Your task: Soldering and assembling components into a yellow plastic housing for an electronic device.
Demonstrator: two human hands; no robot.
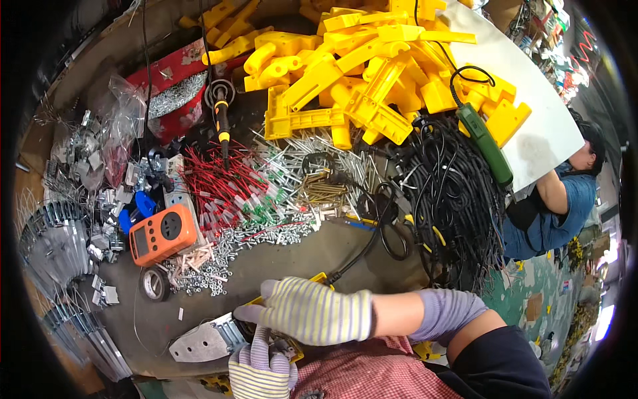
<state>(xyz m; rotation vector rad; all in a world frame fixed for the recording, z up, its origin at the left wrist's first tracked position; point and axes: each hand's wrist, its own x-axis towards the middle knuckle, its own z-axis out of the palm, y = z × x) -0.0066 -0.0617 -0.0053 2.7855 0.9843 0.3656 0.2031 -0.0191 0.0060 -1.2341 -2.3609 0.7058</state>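
Observation:
At the near edge of the table lies a yellow-housed device (319, 277) with a flat grey metal end plate (203, 342) pierced by holes, and a black cable leaves its far end. My right hand (316, 312), in a striped glove, crosses over the device with thumb and fingers drawn together at its open interior. What they pinch is hidden. My left hand (259, 372), gloved as well, is at the device's near side with its fingers bent against it and one finger reaching up toward the right fingertips. My palms and the hand block most of the interior.
Yellow plastic housings (359, 73) are heaped at the back. Black cables (458, 199), red wires (216, 176), and loose screws (279, 233) spread mid-table. An orange meter (163, 233), a tape roll (154, 284) and metal strips (56, 246) lie left. A green-handled tool (484, 143) hangs right, near another person (555, 206).

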